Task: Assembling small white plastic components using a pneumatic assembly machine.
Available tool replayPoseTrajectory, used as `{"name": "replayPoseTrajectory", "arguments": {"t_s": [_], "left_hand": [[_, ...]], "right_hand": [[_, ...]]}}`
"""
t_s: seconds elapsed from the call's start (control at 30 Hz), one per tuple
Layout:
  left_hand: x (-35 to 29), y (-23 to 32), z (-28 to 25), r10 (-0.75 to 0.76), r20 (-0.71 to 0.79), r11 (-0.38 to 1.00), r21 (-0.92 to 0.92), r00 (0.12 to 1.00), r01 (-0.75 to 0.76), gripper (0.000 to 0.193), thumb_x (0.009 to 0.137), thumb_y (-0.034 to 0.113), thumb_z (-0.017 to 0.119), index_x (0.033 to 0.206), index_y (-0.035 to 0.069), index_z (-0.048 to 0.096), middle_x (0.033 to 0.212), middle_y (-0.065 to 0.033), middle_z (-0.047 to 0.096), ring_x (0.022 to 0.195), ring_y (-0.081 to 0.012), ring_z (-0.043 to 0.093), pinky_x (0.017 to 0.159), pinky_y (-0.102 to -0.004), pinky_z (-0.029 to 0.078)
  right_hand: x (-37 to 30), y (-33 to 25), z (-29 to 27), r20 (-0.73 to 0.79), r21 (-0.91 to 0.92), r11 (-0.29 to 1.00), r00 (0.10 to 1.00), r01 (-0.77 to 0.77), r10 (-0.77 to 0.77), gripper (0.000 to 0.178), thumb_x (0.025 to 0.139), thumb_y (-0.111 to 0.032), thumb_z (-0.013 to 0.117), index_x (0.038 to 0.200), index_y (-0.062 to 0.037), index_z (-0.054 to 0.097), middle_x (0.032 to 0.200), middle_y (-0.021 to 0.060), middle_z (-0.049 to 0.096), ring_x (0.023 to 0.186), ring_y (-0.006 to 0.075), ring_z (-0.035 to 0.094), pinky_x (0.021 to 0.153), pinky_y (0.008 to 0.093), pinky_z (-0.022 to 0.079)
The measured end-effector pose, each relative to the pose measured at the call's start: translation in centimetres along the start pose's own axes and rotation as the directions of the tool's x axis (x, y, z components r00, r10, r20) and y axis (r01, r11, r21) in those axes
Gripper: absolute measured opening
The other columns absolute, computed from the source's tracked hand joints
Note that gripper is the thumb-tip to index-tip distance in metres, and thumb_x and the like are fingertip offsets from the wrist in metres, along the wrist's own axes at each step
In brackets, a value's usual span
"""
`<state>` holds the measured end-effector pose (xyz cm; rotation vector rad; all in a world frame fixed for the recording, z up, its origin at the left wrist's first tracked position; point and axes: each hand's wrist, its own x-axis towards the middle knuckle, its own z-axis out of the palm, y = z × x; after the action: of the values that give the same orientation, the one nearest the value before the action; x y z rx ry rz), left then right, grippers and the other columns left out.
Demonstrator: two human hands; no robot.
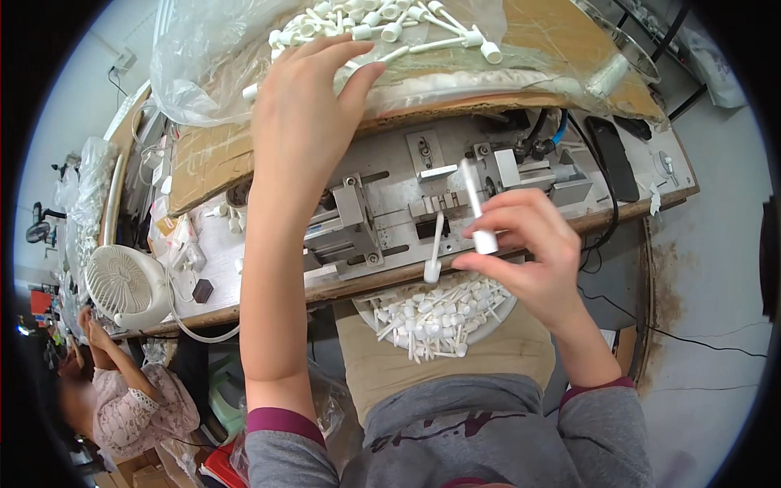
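Note:
My left hand (309,98) reaches over a heap of white measuring scoops (394,31) on clear plastic at the far side. Its fingers are stretched and the thumb stands apart, near a scoop's handle; nothing shows held in it. My right hand (533,248) pinches one white scoop (485,241) by its cup end, the handle pointing up and away, slightly blurred. Left of it, another scoop (433,270) is at the bench's front edge, cup down; whether it touches anything I cannot tell. Behind both sits a metal fixture (435,203) with clamps and blocks.
A round bowl (511,313) full of white scoops rests at my lap. On the bench are a white fan (126,285) at left and a dark phone (612,159) at right. Cardboard (213,159) lies under the heap. Another person (134,407) sits at lower left.

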<state>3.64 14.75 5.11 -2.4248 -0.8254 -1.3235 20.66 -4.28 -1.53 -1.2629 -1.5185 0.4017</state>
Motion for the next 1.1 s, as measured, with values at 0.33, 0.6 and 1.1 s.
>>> {"name": "replayPoseTrajectory", "arguments": {"t_s": [0.33,0.6,1.1], "left_hand": [[-1.8,3.8,-3.4,-0.253,0.265,0.88,-0.337,0.931,0.335,0.026,0.081,0.006,0.079,0.106,0.004,0.076,0.097,-0.0037,0.071,0.074,-0.01,0.063,0.065,-0.0235,0.051],[-6.2,5.9,-6.1,-0.258,0.299,0.755,-0.531,0.919,0.384,0.04,0.077,-0.014,0.073,0.116,-0.011,0.066,0.123,-0.0207,0.062,0.096,-0.0213,0.069,0.08,-0.0296,0.063],[-10.0,6.7,-6.5,-0.298,0.264,0.775,-0.494,0.918,0.394,0.044,0.067,-0.007,0.084,0.11,-0.006,0.071,0.116,-0.0191,0.067,0.097,-0.0207,0.069,0.076,-0.0274,0.06]], "right_hand": [[-1.0,1.8,3.0,0.2,-0.357,0.844,0.916,0.4,-0.349,0.026,0.072,-0.009,0.078,0.091,0.0007,0.064,0.117,0.0177,0.066,0.074,0.0212,0.07,0.06,0.0298,0.056],[-1.4,1.5,4.3,0.256,-0.519,0.747,0.909,0.416,-0.329,0.029,0.071,-0.009,0.08,0.094,0.0035,0.067,0.117,0.0219,0.068,0.071,0.0241,0.07,0.06,0.0309,0.056],[0.6,2.0,3.2,0.328,-0.543,0.693,0.879,0.475,-0.345,0.04,0.054,-0.02,0.087,0.089,-0.0059,0.071,0.111,0.0094,0.074,0.057,0.0145,0.06,0.055,0.0268,0.044]]}}
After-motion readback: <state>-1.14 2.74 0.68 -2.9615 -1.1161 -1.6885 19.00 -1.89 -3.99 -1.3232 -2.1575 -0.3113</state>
